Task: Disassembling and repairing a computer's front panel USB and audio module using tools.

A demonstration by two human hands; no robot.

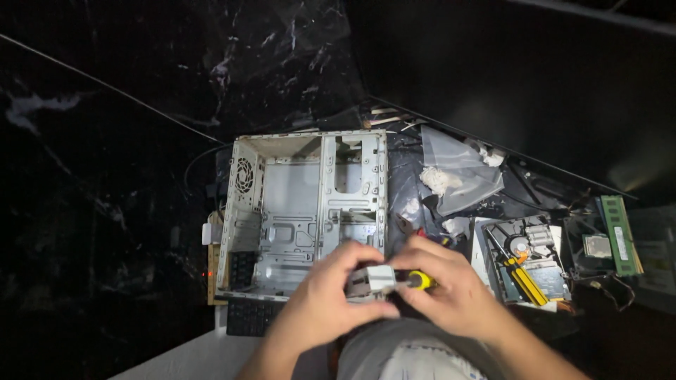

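Note:
My left hand (325, 295) grips a small white-grey part (377, 279) just below the near edge of an open, empty computer case (303, 204). Beside it, my right hand (451, 285) holds a screwdriver with a yellow-and-black handle (420, 280), its tip pointed left into the small part. The two hands touch each other around the part, so most of it is hidden. The case lies flat with its side off, a round fan grille at its left wall.
A clear plastic bag (461, 172) lies right of the case. Further right sit an opened drive with yellow-handled tools (524, 264), a processor (597, 246) and a green memory stick (618, 236). A dark keyboard (248, 317) lies at the case's near left corner. Dark surroundings.

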